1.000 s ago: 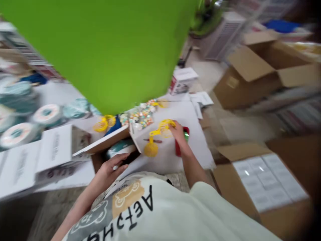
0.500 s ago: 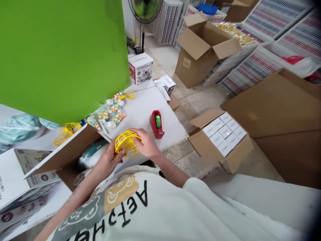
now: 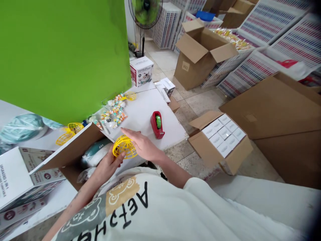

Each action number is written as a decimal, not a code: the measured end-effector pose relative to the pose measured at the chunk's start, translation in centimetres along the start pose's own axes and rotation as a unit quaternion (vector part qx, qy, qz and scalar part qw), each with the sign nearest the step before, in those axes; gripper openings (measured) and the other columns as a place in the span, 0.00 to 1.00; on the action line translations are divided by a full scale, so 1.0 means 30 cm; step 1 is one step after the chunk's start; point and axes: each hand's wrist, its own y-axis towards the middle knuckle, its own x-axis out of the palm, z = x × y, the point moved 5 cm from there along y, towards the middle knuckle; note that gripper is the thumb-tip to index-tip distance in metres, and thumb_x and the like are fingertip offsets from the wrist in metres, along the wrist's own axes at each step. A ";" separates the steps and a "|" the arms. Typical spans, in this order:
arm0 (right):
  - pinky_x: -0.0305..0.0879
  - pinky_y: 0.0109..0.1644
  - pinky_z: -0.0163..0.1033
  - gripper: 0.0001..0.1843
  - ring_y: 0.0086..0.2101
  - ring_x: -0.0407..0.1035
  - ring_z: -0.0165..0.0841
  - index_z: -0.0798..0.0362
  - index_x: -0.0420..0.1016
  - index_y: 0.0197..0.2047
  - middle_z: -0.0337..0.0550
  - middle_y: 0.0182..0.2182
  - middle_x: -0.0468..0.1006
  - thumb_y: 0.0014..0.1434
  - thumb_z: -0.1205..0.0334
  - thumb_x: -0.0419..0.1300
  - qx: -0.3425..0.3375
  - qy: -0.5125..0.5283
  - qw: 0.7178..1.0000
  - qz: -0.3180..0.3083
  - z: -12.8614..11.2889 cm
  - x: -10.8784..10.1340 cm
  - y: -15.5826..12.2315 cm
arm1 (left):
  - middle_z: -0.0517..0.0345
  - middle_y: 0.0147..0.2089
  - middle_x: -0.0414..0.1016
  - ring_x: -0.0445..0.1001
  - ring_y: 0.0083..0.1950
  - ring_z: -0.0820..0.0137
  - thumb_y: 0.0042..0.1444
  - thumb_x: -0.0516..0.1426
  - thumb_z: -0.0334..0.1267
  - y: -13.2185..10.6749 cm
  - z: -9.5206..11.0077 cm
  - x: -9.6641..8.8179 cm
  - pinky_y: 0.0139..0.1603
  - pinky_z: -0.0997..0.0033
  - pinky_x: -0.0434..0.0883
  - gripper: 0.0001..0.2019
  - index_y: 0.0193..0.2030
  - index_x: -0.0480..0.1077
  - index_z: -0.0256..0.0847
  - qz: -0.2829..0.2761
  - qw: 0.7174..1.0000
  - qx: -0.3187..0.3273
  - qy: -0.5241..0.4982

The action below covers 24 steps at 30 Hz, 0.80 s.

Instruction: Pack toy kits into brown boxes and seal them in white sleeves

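My left hand grips a yellow plastic mesh scoop by its near left side. Against its right side rests my right hand, fingers stretched out and flat. To the left gapes an open carton holding a bagged teal and white item. A red tape dispenser with green tape stands on the white table beyond my right hand. Bags of small orange, white and green pieces lie farther back, beside another yellow scoop.
More yellow scoops lie left, near a printed box. A green panel rises behind the table. On the floor at right stand a carton of small white boxes and an open brown carton. A fan stands behind.
My right hand has straightened its fingers from a curled hold on the scoop's rim. The scoop has shifted slightly left and down, still in my left hand.
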 end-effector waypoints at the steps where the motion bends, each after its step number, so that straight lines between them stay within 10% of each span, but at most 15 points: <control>1: 0.53 0.71 0.45 0.37 0.66 0.53 0.29 0.48 0.47 0.73 0.45 0.67 0.59 0.63 0.78 0.41 0.009 0.000 1.000 -0.008 -0.004 0.005 0.005 | 0.60 0.29 0.71 0.72 0.28 0.68 0.58 0.53 0.62 -0.004 0.002 -0.002 0.29 0.67 0.73 0.30 0.54 0.61 0.37 0.006 1.000 0.001 -0.009; 12: 0.53 0.70 0.48 0.48 0.68 0.49 0.39 0.41 0.50 0.72 0.45 0.70 0.52 0.53 0.54 0.70 -0.036 0.099 0.988 -0.117 -0.128 -0.014 0.036 | 0.70 0.14 0.60 0.51 0.12 0.81 0.55 0.56 0.63 -0.078 -0.012 0.014 0.14 0.82 0.49 0.25 0.35 0.60 0.41 -0.063 0.966 -0.094 -0.233; 17: 0.55 0.68 0.44 0.40 0.65 0.54 0.35 0.44 0.59 0.68 0.44 0.65 0.61 0.55 0.51 0.67 -0.022 0.110 0.989 -0.101 -0.136 0.022 0.069 | 0.71 0.11 0.55 0.46 0.10 0.82 0.47 0.61 0.64 -0.105 -0.024 0.038 0.12 0.81 0.44 0.27 0.28 0.59 0.41 -0.090 0.930 -0.153 -0.321; 21: 0.56 0.68 0.43 0.31 0.61 0.59 0.33 0.49 0.63 0.63 0.45 0.59 0.67 0.58 0.54 0.64 -0.032 0.097 0.994 -0.047 -0.141 0.077 0.101 | 0.65 0.15 0.62 0.59 0.15 0.75 0.50 0.58 0.60 -0.080 -0.036 -0.022 0.17 0.75 0.60 0.22 0.29 0.63 0.41 -0.039 0.965 -0.078 -0.247; 24: 0.56 0.67 0.41 0.31 0.59 0.61 0.33 0.52 0.66 0.60 0.47 0.57 0.68 0.56 0.51 0.66 -0.033 0.039 0.998 -0.043 -0.122 0.142 0.124 | 0.51 0.35 0.78 0.76 0.36 0.62 0.53 0.56 0.56 -0.056 -0.082 -0.137 0.38 0.63 0.75 0.20 0.42 0.69 0.40 0.092 0.994 0.019 -0.064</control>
